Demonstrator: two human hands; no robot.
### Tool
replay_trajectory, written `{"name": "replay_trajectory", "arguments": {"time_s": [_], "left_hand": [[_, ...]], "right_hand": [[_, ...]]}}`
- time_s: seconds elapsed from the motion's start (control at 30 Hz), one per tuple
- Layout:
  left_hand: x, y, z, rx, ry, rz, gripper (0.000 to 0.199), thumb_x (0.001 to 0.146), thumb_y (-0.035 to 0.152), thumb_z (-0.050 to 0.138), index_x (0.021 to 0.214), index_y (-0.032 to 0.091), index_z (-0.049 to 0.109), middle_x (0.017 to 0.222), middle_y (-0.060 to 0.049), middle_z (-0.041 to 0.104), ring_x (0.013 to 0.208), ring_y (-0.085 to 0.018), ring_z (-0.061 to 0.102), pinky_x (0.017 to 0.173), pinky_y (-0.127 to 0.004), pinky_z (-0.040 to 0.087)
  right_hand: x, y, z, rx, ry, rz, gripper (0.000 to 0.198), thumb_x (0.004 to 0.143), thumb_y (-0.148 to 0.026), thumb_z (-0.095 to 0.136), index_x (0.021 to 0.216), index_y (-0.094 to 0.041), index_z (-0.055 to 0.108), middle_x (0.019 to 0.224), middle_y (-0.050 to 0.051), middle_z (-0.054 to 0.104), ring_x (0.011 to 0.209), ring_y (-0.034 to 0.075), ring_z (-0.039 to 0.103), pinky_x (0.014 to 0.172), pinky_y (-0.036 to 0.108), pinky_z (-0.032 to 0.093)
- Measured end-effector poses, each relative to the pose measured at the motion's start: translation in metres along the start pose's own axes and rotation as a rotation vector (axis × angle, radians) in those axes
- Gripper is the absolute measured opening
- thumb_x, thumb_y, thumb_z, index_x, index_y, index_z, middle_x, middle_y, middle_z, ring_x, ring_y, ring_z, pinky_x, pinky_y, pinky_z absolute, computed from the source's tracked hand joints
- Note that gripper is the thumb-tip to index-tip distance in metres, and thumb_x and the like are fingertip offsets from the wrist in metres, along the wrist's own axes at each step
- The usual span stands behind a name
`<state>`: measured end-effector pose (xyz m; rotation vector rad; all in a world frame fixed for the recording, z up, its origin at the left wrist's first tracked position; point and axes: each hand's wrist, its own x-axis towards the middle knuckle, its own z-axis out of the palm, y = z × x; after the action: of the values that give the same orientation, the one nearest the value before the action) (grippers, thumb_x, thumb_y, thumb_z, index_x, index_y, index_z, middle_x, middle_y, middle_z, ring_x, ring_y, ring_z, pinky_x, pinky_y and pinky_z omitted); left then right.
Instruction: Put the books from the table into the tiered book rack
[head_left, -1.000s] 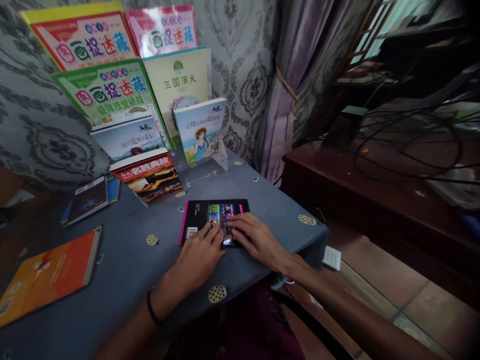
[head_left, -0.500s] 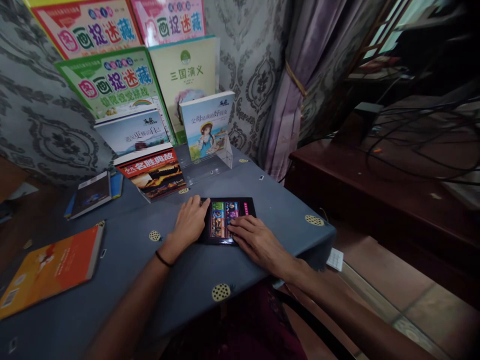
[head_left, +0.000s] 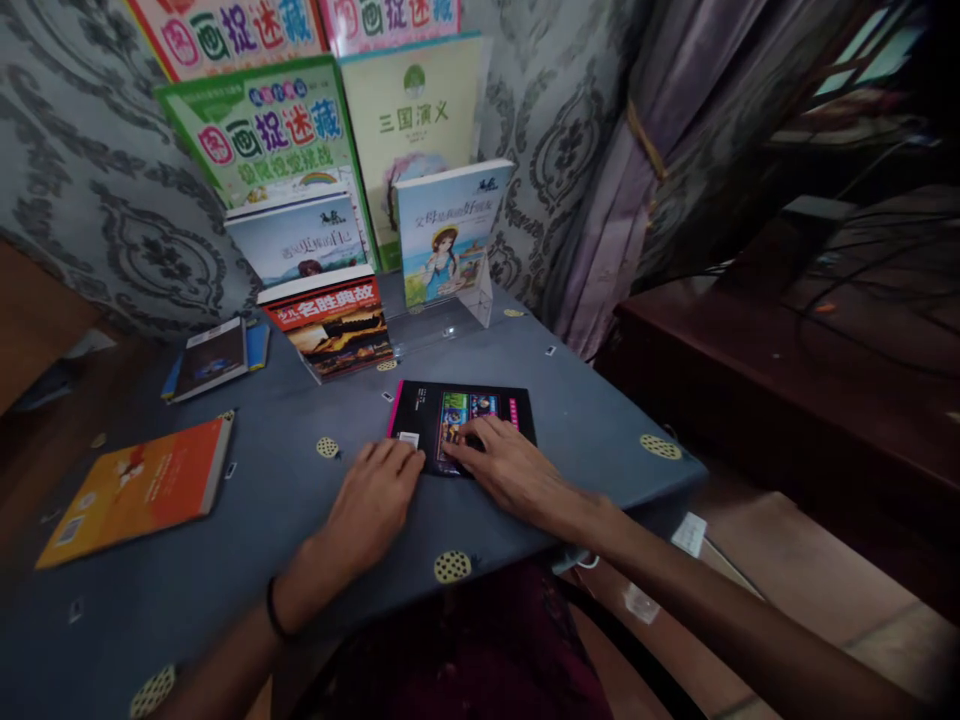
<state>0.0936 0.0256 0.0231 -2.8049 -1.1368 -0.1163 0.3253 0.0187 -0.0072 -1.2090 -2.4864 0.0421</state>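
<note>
A dark book (head_left: 412, 405) with a pink spine edge and colourful little pictures lies flat on the blue tablecloth (head_left: 577, 420). My right hand (head_left: 514, 468) rests on its lower right part, fingers loosely bent over the pictures and covering some of them. At the lower left corner, by a white label, is my left hand (head_left: 379, 490), its fingers together and laid down, with the fingertips at the book's near edge. Neither hand is closed around the book. A black band circles the left wrist.
Behind stand a red-topped book (head_left: 337, 330), a blue book (head_left: 450, 235) in a clear stand (head_left: 480, 300), a green book (head_left: 262, 140) and a cream book (head_left: 409, 130). An orange book (head_left: 142, 485) lies left, near stacked books (head_left: 214, 360). A dark red cabinet (head_left: 697, 340) stands right.
My left hand has slid from the book's left side down to its near left corner, uncovering the pink edge and label. My right hand reaches further across the pictures. The view has shifted.
</note>
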Motion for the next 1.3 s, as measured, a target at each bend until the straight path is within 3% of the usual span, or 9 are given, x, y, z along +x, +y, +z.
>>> {"name": "replay_trajectory", "arguments": {"time_s": [0.13,0.23,0.5,0.7,0.87,1.0,1.1,1.2,1.3], "left_hand": [[-0.029,0.027,0.012,0.106,0.063,-0.04,0.047,0.091,0.004,0.039,0.136,0.01,0.052,0.137,-0.014,0.061,0.126,-0.025,0.056,0.103,-0.042,0.046],[-0.036,0.037,0.022,0.137,0.085,-0.098,0.049,0.089,0.004,0.039,0.136,0.008,0.053,0.136,-0.015,0.062,0.128,-0.025,0.056,0.103,-0.041,0.047],[-0.038,0.043,0.024,0.101,0.112,-0.154,0.053,0.088,0.004,0.037,0.139,0.009,0.051,0.14,-0.015,0.06,0.13,-0.024,0.056,0.099,-0.04,0.051],[-0.032,0.041,0.024,0.054,0.084,-0.158,0.044,0.094,0.009,0.039,0.134,0.011,0.056,0.142,-0.016,0.059,0.132,-0.026,0.055,0.1,-0.041,0.052],[-0.03,0.044,0.027,0.028,0.139,-0.157,0.041,0.096,0.014,0.039,0.132,0.01,0.057,0.138,-0.017,0.062,0.13,-0.027,0.057,0.099,-0.041,0.053],[-0.031,0.045,0.026,0.021,0.176,-0.164,0.038,0.097,0.016,0.04,0.13,0.009,0.058,0.134,-0.017,0.064,0.126,-0.028,0.06,0.094,-0.04,0.055],[-0.021,0.036,0.011,-0.047,0.119,-0.176,0.03,0.098,0.019,0.044,0.122,0.014,0.061,0.126,-0.014,0.068,0.116,-0.026,0.064,0.086,-0.038,0.057],[0.008,0.014,-0.005,-0.161,0.027,-0.23,0.02,0.099,0.023,0.044,0.107,0.02,0.062,0.105,-0.008,0.072,0.095,-0.022,0.068,0.08,-0.036,0.057],[0.044,-0.011,-0.003,-0.192,0.103,-0.336,0.018,0.097,0.016,0.045,0.112,0.015,0.055,0.111,-0.012,0.068,0.106,-0.025,0.065,0.088,-0.04,0.054]], "right_hand": [[0.031,-0.008,0.006,0.072,-0.093,-0.126,0.039,0.101,-0.018,0.038,0.135,-0.025,0.056,0.108,0.009,0.055,0.098,0.022,0.048,0.083,0.036,0.045],[0.049,-0.016,0.006,0.132,-0.195,-0.177,0.038,0.104,-0.025,0.035,0.138,-0.028,0.053,0.102,0.008,0.052,0.091,0.021,0.046,0.076,0.033,0.042],[0.065,-0.015,0.009,0.11,-0.27,-0.174,0.038,0.104,-0.024,0.037,0.137,-0.028,0.056,0.102,0.008,0.051,0.088,0.02,0.046,0.069,0.03,0.037],[0.081,-0.001,0.003,-0.055,-0.279,-0.036,0.052,0.093,-0.009,0.045,0.141,-0.029,0.054,0.109,0.011,0.053,0.097,0.024,0.052,0.067,0.029,0.04],[0.097,0.016,0.002,-0.131,-0.293,0.152,0.062,0.094,-0.009,0.039,0.15,-0.035,0.042,0.115,0.012,0.052,0.101,0.024,0.057,0.068,0.029,0.045],[0.102,0.023,0.006,-0.148,-0.282,0.244,0.059,0.096,-0.012,0.036,0.15,-0.034,0.043,0.12,0.014,0.052,0.101,0.026,0.06,0.07,0.031,0.048],[0.103,0.022,0.006,-0.152,-0.274,0.252,0.057,0.097,-0.012,0.034,0.149,-0.034,0.045,0.121,0.014,0.052,0.105,0.026,0.06,0.073,0.031,0.049],[0.103,0.019,0.004,-0.166,-0.268,0.257,0.055,0.099,-0.014,0.033,0.149,-0.034,0.044,0.121,0.014,0.053,0.108,0.026,0.06,0.073,0.031,0.05],[0.102,0.015,0.002,-0.171,-0.254,0.263,0.05,0.101,-0.019,0.032,0.147,-0.033,0.046,0.123,0.015,0.052,0.108,0.027,0.06,0.075,0.033,0.051]]}}
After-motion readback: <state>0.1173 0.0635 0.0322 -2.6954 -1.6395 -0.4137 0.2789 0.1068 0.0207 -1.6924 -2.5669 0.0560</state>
